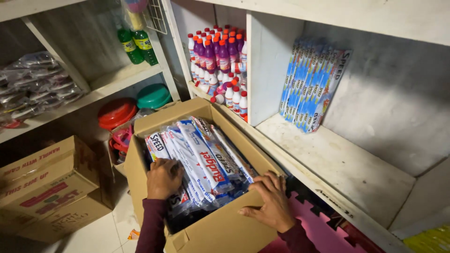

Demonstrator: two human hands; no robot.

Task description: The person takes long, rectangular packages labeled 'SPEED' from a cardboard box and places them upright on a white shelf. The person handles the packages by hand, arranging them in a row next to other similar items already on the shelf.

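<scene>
**Hands at an open carton of packaged goods beside a shelf unit**

The left hand (164, 177) reaches into the open cardboard carton (225, 229), its fingers (176, 165) curled narrow over the near ends of the flat blue-and-white packets (201, 157); whether they clasp one packet or merely press on the stack cannot be told. The right hand (272, 201) lies on the carton's right wall, fingers spread wide and flat across the rim, holding nothing. The packets stand on edge in a tight, slanted row that fills the carton from front to back.

Judged from this arrangement, the step in hand is the taking up of packets from the carton while the other hand steadies it. A next move would call for a firm pinch on a few packets and a lift straight up, since the row is closely packed and the carton walls rise on both sides.

Matching packets (309, 89) lean upright at the back left of the white shelf compartment (347, 168), whose dusty floor lies bare in front of them and to their right. The compartment's front edge runs just beside the carton's right wall. Farther left stand purple and white bottles (218, 58), green bottles (137, 44), red and green lidded containers (133, 105), and a closed brown box (47, 182) on the floor.
</scene>
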